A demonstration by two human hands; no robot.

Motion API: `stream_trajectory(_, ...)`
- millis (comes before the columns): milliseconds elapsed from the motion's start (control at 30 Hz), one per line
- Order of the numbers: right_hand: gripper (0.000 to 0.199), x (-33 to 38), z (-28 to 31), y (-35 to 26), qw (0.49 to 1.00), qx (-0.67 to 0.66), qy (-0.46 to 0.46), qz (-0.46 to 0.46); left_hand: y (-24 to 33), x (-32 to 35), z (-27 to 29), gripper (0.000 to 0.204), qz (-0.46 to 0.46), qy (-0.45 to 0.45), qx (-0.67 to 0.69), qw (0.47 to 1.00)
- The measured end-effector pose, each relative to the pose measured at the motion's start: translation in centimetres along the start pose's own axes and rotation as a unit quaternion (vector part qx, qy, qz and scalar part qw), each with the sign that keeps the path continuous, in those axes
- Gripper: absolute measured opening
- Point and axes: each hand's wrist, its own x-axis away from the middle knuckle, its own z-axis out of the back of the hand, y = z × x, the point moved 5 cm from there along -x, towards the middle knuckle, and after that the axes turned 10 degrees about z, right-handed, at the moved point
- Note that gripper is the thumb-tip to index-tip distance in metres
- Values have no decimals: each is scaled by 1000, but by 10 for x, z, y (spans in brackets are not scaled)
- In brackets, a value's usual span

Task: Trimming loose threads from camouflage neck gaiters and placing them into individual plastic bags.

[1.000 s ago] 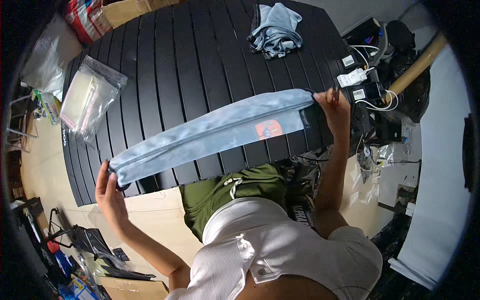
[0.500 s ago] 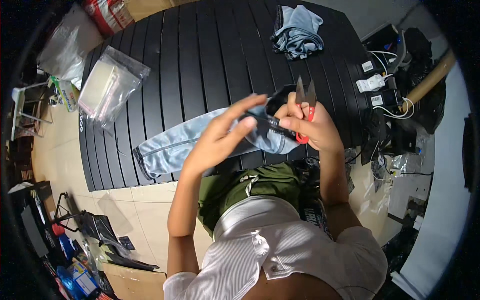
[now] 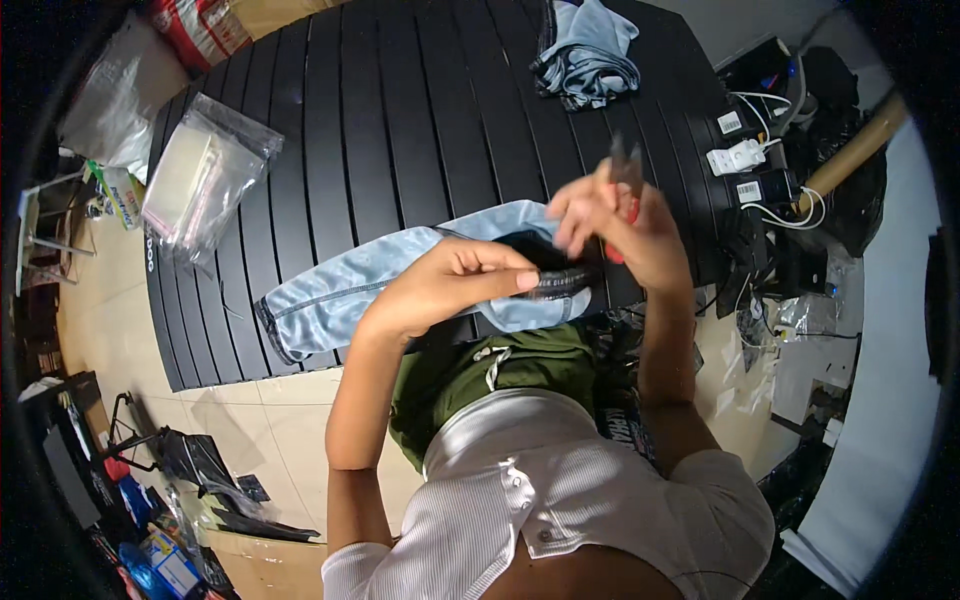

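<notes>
A light blue garment (image 3: pixel 345 290) with dark stitched seams lies along the near edge of the black table. My left hand (image 3: pixel 440 285) pinches the black band (image 3: pixel 560 283) at the garment's right end, thumb on top. Above and right of that band, apart from the cloth, my right hand (image 3: pixel 620 225) is raised and blurred by motion. It holds red-handled thread snips (image 3: pixel 622 185), blades pointing away from me. A second light blue garment (image 3: pixel 590 60), folded into a bundle, rests at the far right of the table.
Clear plastic bags with pale sheets (image 3: pixel 205 180) lie on the table's left side. White cables and a white plug adapter (image 3: pixel 736 158) sit by the right edge, beside a brown pole (image 3: pixel 855 155). Below the slatted black table (image 3: pixel 370 120), tiled floor shows at the left.
My left hand has moved from hovering over the cloth to pinching its black band. My right hand has let go of the band and lifted slightly, still holding the snips.
</notes>
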Motion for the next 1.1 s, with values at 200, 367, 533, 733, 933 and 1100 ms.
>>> stream_trajectory(200,39,17,45,-2,926,132,306,179,75,1,21,21,-128,205,-28,970)
stream_trajectory(367,40,22,-4,-3,916,91,295,255,182,2,-14,23,-327,169,-13,930)
stream_trajectory(533,43,-7,-58,39,953,182,153,186,255,43,-39,23,-381,32,134,914)
stream_trajectory(733,22,-19,23,27,951,194,216,105,230,153,18,26,-541,271,123,787)
stream_trajectory(933,19,-4,139,-33,932,327,129,91,35,183,105,23,-373,409,232,800)
stream_trajectory(1100,26,5,128,-19,848,488,199,50,-103,94,74,18,-55,299,422,854)
